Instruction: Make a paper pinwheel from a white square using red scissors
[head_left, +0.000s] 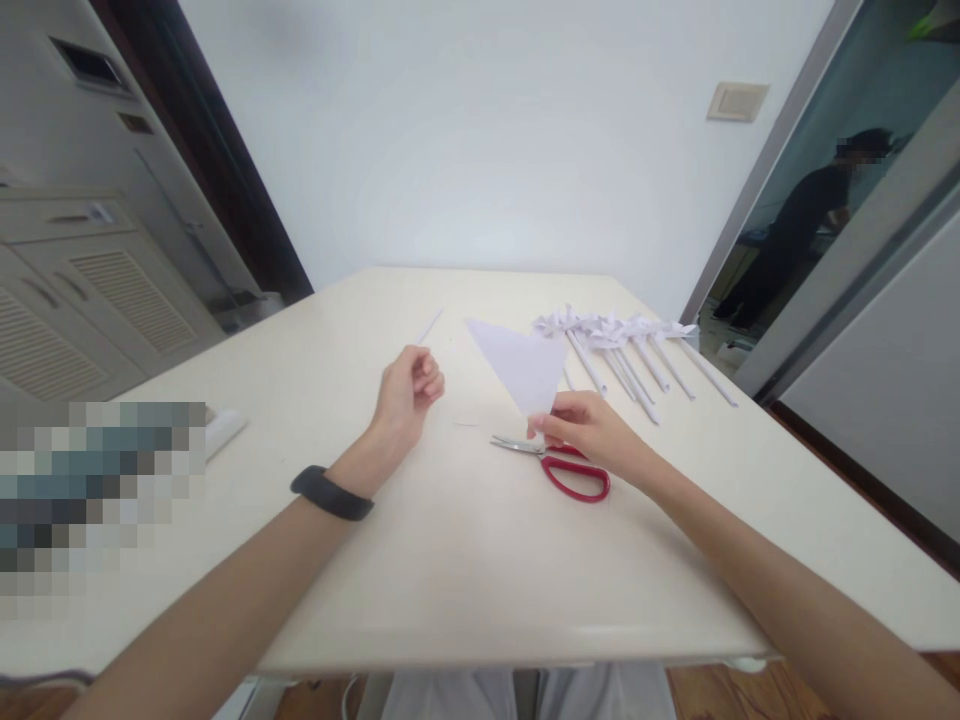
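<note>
My right hand (574, 428) pinches a white triangular sheet of paper (529, 362) by its lower corner, holding it up off the table. Red-handled scissors (574, 480) lie just beneath that hand, blades pointing left and slightly apart. With its fingers curled, my left hand (412, 395) is at the left of the paper. A thin white strip (430, 326), apparently paper, sticks out beyond the curled fingers and seems gripped in them. Between the hands a small thin white scrap (466, 423) lies on the table.
Several white paper pinwheels (600, 328) on rolled paper sticks lie in a row at the right of the cream table (420, 580). A white roll (223, 435) and a blurred-out item are at the left. A wall stands behind; a person (806, 220) is beyond the doorway.
</note>
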